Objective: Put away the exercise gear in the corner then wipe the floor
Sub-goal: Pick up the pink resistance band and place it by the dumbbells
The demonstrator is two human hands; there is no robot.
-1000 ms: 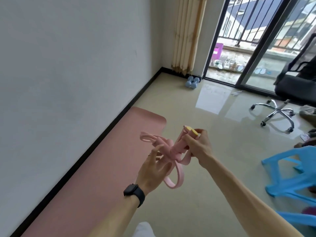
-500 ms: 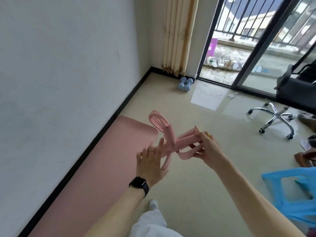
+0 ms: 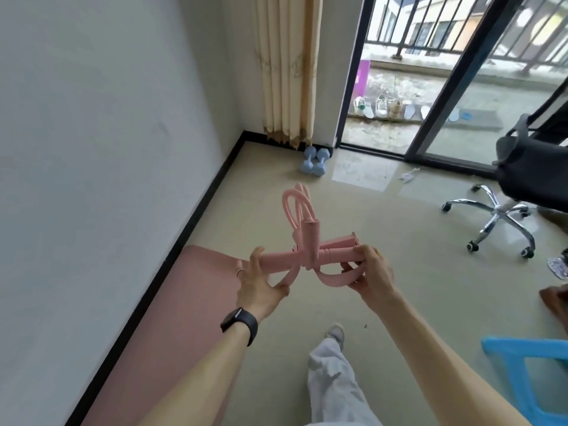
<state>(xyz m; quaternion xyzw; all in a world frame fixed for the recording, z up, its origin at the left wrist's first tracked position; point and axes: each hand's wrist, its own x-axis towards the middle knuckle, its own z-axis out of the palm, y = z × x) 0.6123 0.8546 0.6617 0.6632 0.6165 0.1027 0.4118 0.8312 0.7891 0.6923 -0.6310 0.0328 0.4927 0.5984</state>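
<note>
A pink pedal resistance band (image 3: pixel 307 253) with foam handles and looped tubes hangs in the air before me. My right hand (image 3: pixel 368 275) grips its right handle end and a strap. My left hand (image 3: pixel 261 284) has its fingers spread and touches the left handle end and a curved strap. Two light blue dumbbells (image 3: pixel 315 161) lie on the floor in the corner by the curtain. A pink exercise mat (image 3: pixel 172 333) lies along the left wall.
A black office chair (image 3: pixel 504 216) with a chrome base stands at the right. A blue plastic stool (image 3: pixel 528 373) is at the lower right. A small white scrap (image 3: pixel 408 175) lies near the sliding door. My leg (image 3: pixel 332 379) is stepping forward.
I have walked closer to the corner. The band has been turned so its handles lie level, and my left hand has moved to its left end.
</note>
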